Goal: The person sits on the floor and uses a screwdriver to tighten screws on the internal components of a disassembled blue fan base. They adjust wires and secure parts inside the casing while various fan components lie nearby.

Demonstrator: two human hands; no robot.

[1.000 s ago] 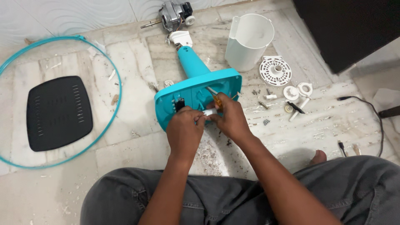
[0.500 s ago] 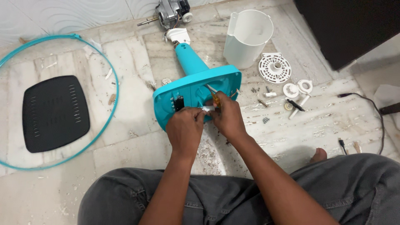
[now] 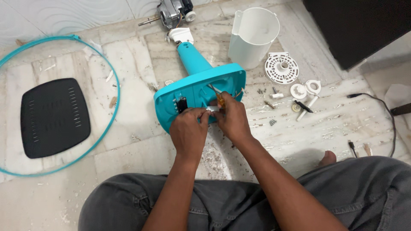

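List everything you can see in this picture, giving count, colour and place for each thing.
fan base: one, teal, floor centre, lying on its side
motor: one, grey metal, top
round housing: one, white, upper right
round grille disc: one, white, right
ring: one, teal, left
base cover: one, black, inside ring
cable: one, black, far right
screwdriver: one, orange-handled, at right hand
left hand: on base
right hand: on base
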